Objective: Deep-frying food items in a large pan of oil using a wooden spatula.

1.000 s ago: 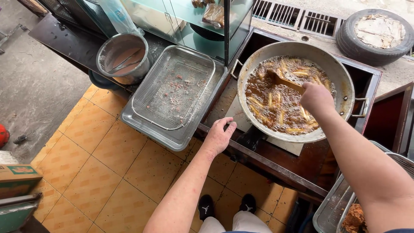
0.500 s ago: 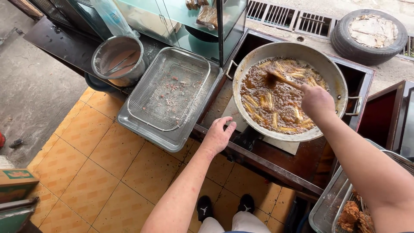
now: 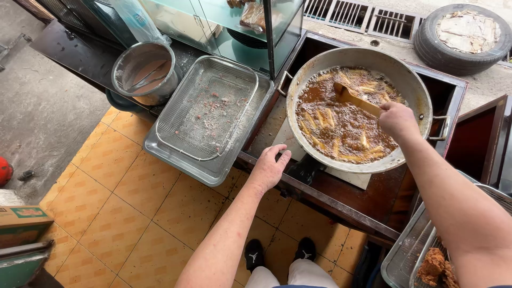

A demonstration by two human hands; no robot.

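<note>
At upper right of the frame, a wooden spatula point(image 3: 356, 99) is gripped by the closed right hand point(image 3: 396, 118) in a pan point(image 3: 410, 85) of bubbling oil. The left hand point(image 3: 269, 166), fingers spread, holds nothing, resting at the counter edge point(image 3: 320, 193). Hot oil could be splashed onto skin by brisk stirring.

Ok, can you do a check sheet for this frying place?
Surface: dark wooden counter over yellow floor tiles.
Job's things: big pan of bubbling oil with pale strips; wooden spatula dipped in it.
Clutter: wire basket in a steel tray, crumbs inside; metal bucket; fried pieces lower right.
Hands: right hand grips the spatula; left hand open, resting at the counter edge.
Cables: nothing seen.
Surroundings: glass cabinet, tyre, drain grates, cardboard box.
</note>
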